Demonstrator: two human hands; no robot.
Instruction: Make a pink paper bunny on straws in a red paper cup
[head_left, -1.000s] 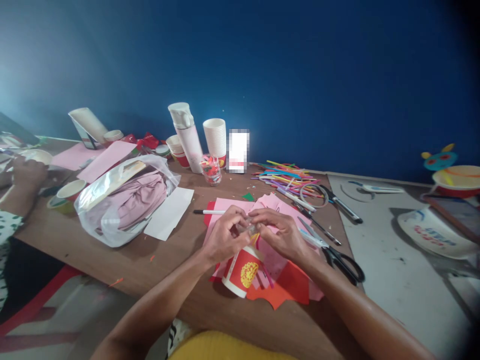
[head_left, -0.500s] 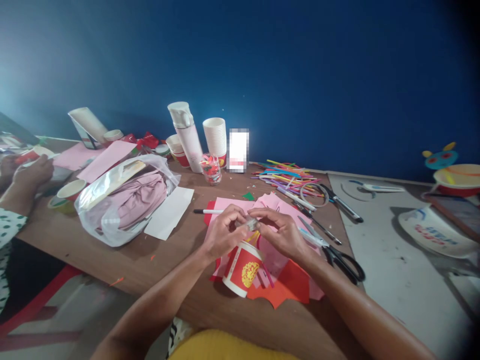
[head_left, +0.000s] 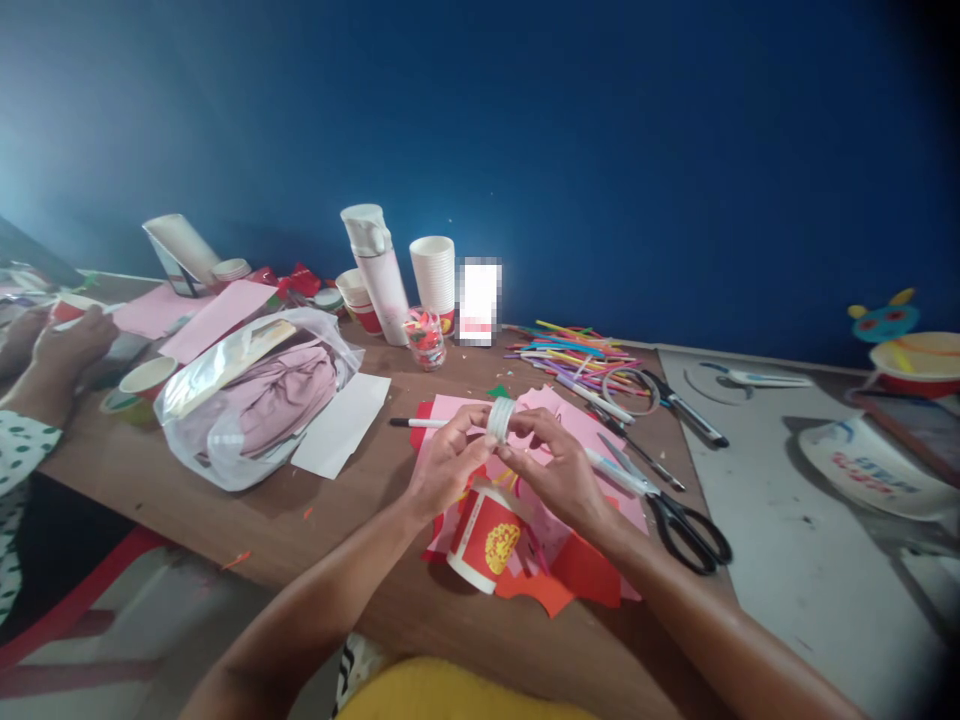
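Above cup [head_left: 486, 540], pale tape roll [head_left: 500, 418] (small)

Soft light enters from the left, paling the blue wall [head_left: 525, 120] to teal on that side and leaving it deep and dark toward the right; a black vignette swallows the right edge; glare whitens the plastic bag [head_left: 255, 400]. Shadows are faint and short, pooling under the paper cup [head_left: 486, 540] and the forearms; the white roll [head_left: 500, 418] pinched between the left hand [head_left: 448, 465] and right hand [head_left: 555, 470] is fairly sharp, while the near arms and far corners smear; the wide lens bows and tilts the table [head_left: 360, 520].
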